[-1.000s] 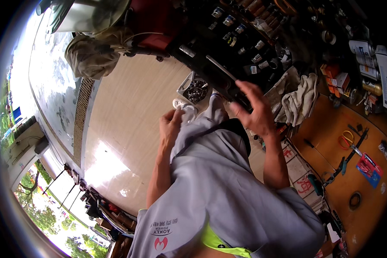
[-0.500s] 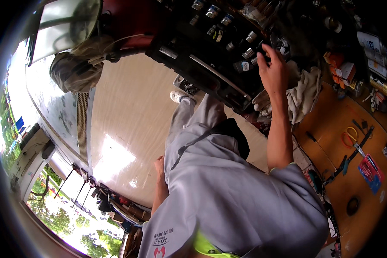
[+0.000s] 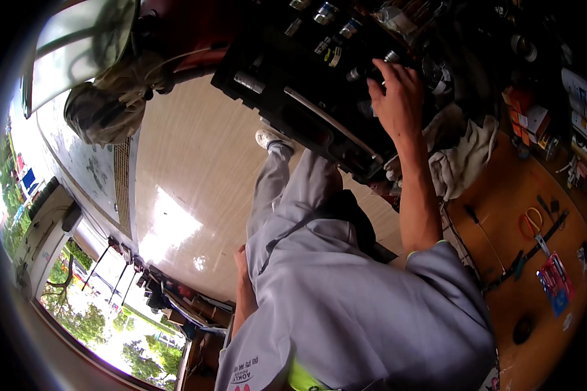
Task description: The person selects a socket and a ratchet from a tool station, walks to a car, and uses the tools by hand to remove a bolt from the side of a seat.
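Observation:
My right hand (image 3: 398, 98) is over a dark tool case (image 3: 274, 107), its thumb and index finger apart among metal sockets. I see nothing held in it; whether a fingertip touches a socket I cannot tell. Beyond the hand is a chrome socket (image 3: 391, 57), and farther left lie another socket (image 3: 350, 28) and a yellow-marked piece (image 3: 335, 57). A long silver bar (image 3: 332, 122) and a short silver cylinder (image 3: 248, 83) lie along the near side of the case. Beside my thigh hangs my left hand (image 3: 242, 259), its fingers mostly hidden.
Pale rags (image 3: 466, 153) lie right of the case. On the brown bench at right are orange-handled scissors (image 3: 531, 223), a packaged tool set (image 3: 554, 283) and a black ring (image 3: 522, 330). Orange boxes (image 3: 522, 107) stand farther back. A fabric-covered object (image 3: 104, 107) is at left.
My right hand has moved slightly left and lower over the sockets, its fingers now reaching forward and down. My left hand stays by my thigh. The view has shifted a little.

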